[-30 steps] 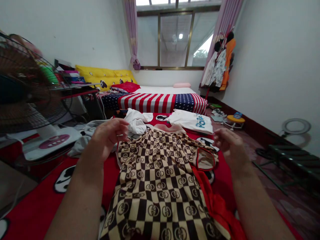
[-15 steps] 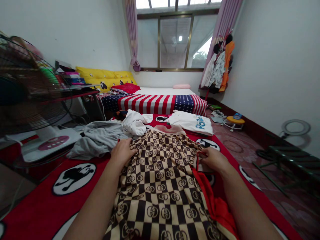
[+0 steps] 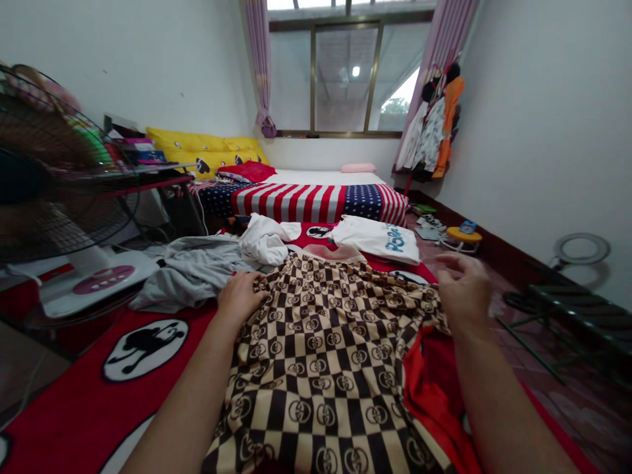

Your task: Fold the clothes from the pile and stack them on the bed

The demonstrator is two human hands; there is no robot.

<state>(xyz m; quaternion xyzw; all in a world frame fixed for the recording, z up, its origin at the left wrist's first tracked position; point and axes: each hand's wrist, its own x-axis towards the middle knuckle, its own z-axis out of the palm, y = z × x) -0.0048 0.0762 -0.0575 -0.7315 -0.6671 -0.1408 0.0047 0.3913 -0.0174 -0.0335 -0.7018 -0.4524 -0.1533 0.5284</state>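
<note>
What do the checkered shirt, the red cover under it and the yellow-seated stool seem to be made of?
The checkered shirt looks like thin, smooth fabric, possibly synthetic: it lies in small, soft creases. The red cover seems a matte textile, perhaps fleece, showing no shine. The yellow-seated stool is evenly coloured on top, suggesting plastic or painted wood; its slim white legs may be metal.

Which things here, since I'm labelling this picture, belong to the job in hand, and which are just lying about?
In the job:
checkered shirt
left hand, on its edge
right hand, at its sleeve
red cover, beneath

Seemingly just lying about:
grey garment
white garment
printed shirt
red pillow
</note>
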